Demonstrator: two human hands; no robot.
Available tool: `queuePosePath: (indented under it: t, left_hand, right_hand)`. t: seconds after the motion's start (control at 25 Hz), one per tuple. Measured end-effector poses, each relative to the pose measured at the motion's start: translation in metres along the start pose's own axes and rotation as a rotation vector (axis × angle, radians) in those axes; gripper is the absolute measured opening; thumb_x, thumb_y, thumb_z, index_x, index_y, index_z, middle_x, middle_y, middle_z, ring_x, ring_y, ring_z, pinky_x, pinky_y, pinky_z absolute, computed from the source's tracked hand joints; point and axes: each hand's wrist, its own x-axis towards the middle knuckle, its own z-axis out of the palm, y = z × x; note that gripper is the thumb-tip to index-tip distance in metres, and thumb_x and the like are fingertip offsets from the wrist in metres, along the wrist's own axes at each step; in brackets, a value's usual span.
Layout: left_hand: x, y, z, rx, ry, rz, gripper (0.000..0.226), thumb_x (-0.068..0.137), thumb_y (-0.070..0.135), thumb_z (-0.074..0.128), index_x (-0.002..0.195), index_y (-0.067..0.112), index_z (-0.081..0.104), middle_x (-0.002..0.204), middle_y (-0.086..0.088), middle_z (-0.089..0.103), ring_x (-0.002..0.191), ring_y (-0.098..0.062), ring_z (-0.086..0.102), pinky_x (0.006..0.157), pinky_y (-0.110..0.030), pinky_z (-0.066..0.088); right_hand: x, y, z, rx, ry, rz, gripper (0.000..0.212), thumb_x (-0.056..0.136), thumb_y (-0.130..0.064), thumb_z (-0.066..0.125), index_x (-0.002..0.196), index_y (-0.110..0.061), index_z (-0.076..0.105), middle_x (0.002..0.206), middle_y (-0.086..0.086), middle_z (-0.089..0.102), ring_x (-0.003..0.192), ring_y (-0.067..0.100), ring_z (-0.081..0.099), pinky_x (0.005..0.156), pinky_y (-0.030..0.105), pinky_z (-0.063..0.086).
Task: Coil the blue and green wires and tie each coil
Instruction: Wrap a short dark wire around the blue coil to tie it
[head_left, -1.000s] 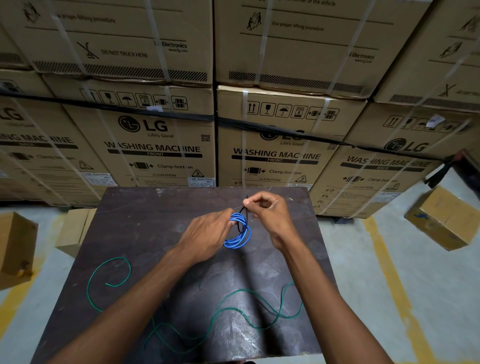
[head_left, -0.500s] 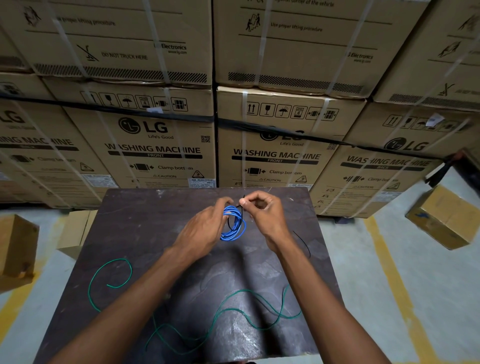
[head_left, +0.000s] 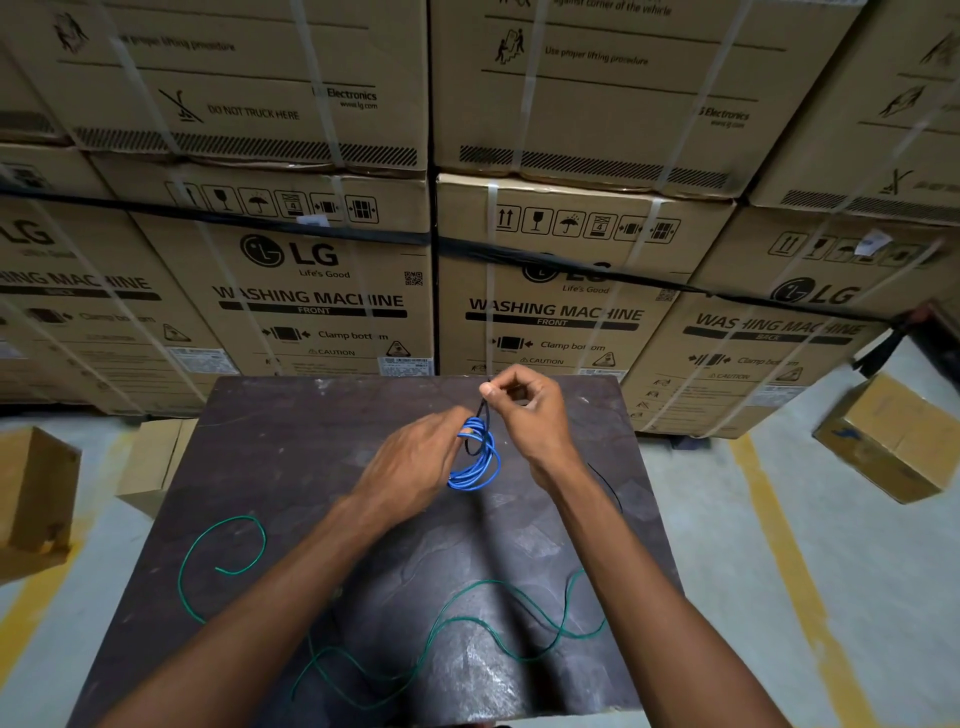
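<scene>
The blue wire (head_left: 475, 462) is wound into a small coil held above the dark table (head_left: 291, 447). My left hand (head_left: 415, 462) grips the coil's left side. My right hand (head_left: 524, 410) pinches a thin black tie (head_left: 483, 410) that loops through the top of the coil. The green wire (head_left: 467, 618) lies loose and wavy across the near part of the table, with a curled end (head_left: 228, 545) at the left. Another thin black tie (head_left: 608, 483) lies on the table just right of my right forearm.
Stacked washing machine cartons (head_left: 322, 291) form a wall right behind the table. Small cardboard boxes sit on the floor at the left (head_left: 36, 499), beside the table's left corner (head_left: 156, 462) and at the right (head_left: 893, 436). Yellow floor lines run on both sides.
My right hand has pulled the black tie up and away from the coil, drawing it taut. The blue coil stays in my left hand, shifting only slightly.
</scene>
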Motion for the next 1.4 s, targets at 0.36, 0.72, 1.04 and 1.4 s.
queuePosePath:
  t: [0.36, 0.72, 1.04, 1.4]
  left_hand:
    - [0.004, 0.003, -0.012, -0.079, 0.055, -0.079, 0.027, 0.102, 0.018, 0.045, 0.127, 0.028, 0.046, 0.098, -0.001, 0.066, 0.087, -0.031, 0.061, 0.075, -0.043, 0.049]
    - [0.003, 0.012, -0.020, -0.024, -0.003, -0.078, 0.050, 0.098, 0.015, 0.045, 0.142, 0.035, 0.031, 0.077, 0.007, 0.054, 0.070, -0.024, 0.049, 0.065, -0.040, 0.044]
    - [0.001, 0.010, -0.020, -0.038, 0.001, -0.071, 0.050, 0.096, 0.011, 0.046, 0.138, 0.033, 0.030, 0.080, -0.001, 0.060, 0.066, -0.028, 0.054, 0.061, -0.042, 0.045]
    - [0.002, 0.005, -0.017, -0.067, -0.016, -0.077, 0.048, 0.094, 0.010, 0.045, 0.135, 0.031, 0.030, 0.080, -0.005, 0.063, 0.067, -0.031, 0.058, 0.064, -0.050, 0.051]
  right_hand:
    - [0.010, -0.017, -0.010, 0.027, -0.093, 0.026, 0.016, 0.090, -0.006, 0.075, 0.078, -0.014, 0.070, 0.068, -0.002, 0.069, 0.062, 0.004, 0.059, 0.061, 0.016, 0.046]
    - [0.005, -0.018, -0.016, 0.020, -0.180, 0.060, 0.011, 0.086, 0.002, 0.076, 0.085, -0.008, 0.071, 0.071, -0.003, 0.071, 0.060, -0.001, 0.059, 0.057, 0.013, 0.044]
    - [0.005, -0.010, -0.010, 0.005, -0.148, 0.121, 0.013, 0.087, -0.010, 0.079, 0.079, -0.017, 0.072, 0.080, 0.010, 0.071, 0.068, 0.012, 0.062, 0.056, 0.027, 0.048]
    - [0.003, -0.003, 0.004, 0.079, -0.117, 0.182, 0.023, 0.090, 0.000, 0.072, 0.073, -0.014, 0.066, 0.069, 0.003, 0.066, 0.060, 0.010, 0.059, 0.053, 0.023, 0.046]
